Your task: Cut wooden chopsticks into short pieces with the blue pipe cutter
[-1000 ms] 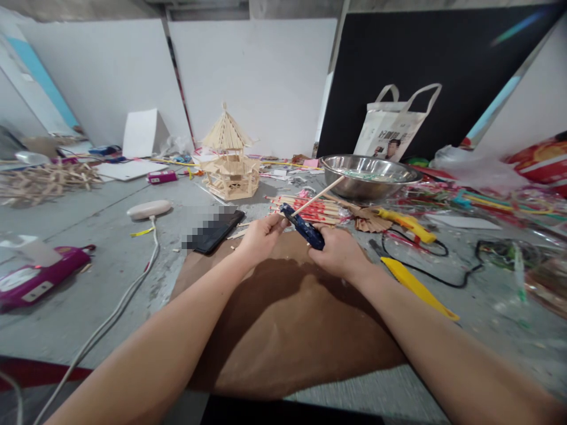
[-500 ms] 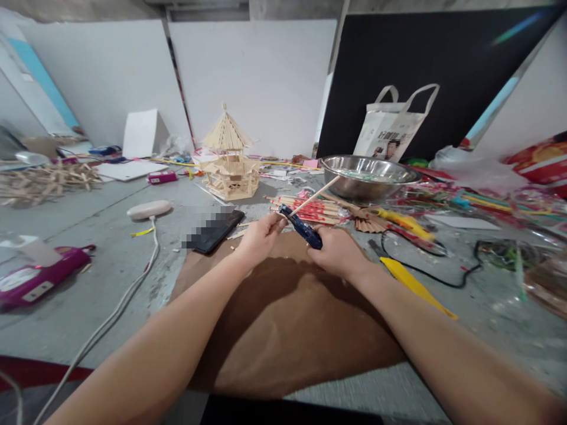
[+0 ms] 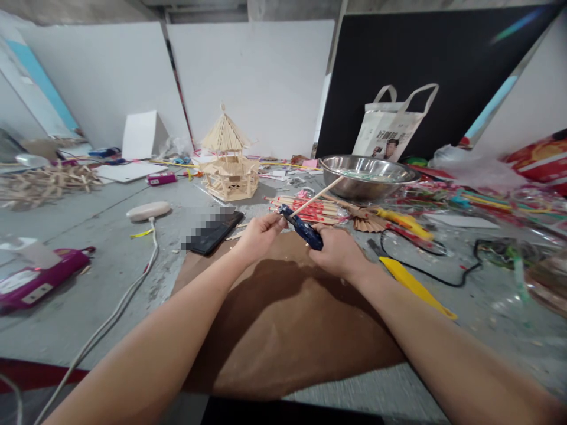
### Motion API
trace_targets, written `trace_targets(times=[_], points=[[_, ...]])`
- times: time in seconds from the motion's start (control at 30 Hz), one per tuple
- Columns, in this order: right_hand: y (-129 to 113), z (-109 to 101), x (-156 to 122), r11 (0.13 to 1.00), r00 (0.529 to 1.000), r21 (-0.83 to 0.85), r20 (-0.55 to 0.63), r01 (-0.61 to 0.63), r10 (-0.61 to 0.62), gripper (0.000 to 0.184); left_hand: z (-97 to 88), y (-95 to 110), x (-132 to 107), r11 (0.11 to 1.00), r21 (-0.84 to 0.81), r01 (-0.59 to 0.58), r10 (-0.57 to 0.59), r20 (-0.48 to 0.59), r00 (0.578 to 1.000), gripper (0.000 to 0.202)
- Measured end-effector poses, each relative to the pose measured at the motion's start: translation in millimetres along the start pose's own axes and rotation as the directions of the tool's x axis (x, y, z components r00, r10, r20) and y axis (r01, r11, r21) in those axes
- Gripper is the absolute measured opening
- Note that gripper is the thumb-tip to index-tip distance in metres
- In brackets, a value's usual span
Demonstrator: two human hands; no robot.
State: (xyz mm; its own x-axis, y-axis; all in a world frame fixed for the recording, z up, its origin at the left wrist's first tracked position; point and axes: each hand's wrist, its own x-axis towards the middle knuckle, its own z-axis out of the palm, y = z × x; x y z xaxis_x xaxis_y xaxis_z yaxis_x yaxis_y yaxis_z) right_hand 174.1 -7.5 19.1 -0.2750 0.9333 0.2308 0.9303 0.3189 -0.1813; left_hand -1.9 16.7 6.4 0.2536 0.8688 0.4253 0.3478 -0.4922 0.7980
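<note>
My left hand (image 3: 264, 233) pinches one end of a thin pale wooden chopstick (image 3: 317, 198), which slants up to the right toward the steel basin. In my right hand (image 3: 339, 249) is a dark blue plier-like cutter (image 3: 303, 229), its handle in the closed fingers. The cutter's head meets the chopstick right beside my left fingertips. Whether its jaws are closed on the wood is too small to tell. Both hands are above a brown sheet (image 3: 283, 330). Just behind them lie several chopsticks in red-printed wrappers (image 3: 305, 208).
A wooden-stick pavilion model (image 3: 230, 159) stands behind a black phone (image 3: 215, 231). The steel basin (image 3: 370, 180) is at back right, with a yellow-handled tool (image 3: 405, 224) nearer. Purple power strip (image 3: 48, 274), white cable (image 3: 133, 289) and yellow blade-shaped piece (image 3: 416, 286) lie around the sheet.
Almost nothing differs. The chopstick's free end has shifted slightly right, and the hands and cutter keep nearly the same position.
</note>
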Motion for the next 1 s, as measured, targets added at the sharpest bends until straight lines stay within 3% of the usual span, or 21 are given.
trace_targets(times=[0.4, 0.73, 0.83, 1.0], points=[[2, 2, 0, 1.0, 1.0, 0.012, -0.002, 0.009, -0.009, 0.035, -2.6, 4, -2, 0.99, -0.118, 0.072, -0.064, 0.074, 0.995, 0.034], [0, 1, 0, 0.999, 0.999, -0.017, -0.005, 0.046, -0.046, 0.029, -10.7, 9, -2, 0.966, -0.202, 0.161, -0.12, 0.199, 0.973, 0.033], [-1, 0, 0, 0.999, 0.999, -0.033, 0.001, 0.037, -0.037, 0.029, -8.4, 5, -2, 0.988, -0.111, 0.11, -0.093, 0.145, 0.985, 0.032], [-1, 1, 1, 0.999, 1.0, -0.042, 0.0, 0.013, -0.013, 0.027, 1.0, -2, -4, 0.987, 0.158, 0.014, -0.008, -0.037, 0.999, 0.032]])
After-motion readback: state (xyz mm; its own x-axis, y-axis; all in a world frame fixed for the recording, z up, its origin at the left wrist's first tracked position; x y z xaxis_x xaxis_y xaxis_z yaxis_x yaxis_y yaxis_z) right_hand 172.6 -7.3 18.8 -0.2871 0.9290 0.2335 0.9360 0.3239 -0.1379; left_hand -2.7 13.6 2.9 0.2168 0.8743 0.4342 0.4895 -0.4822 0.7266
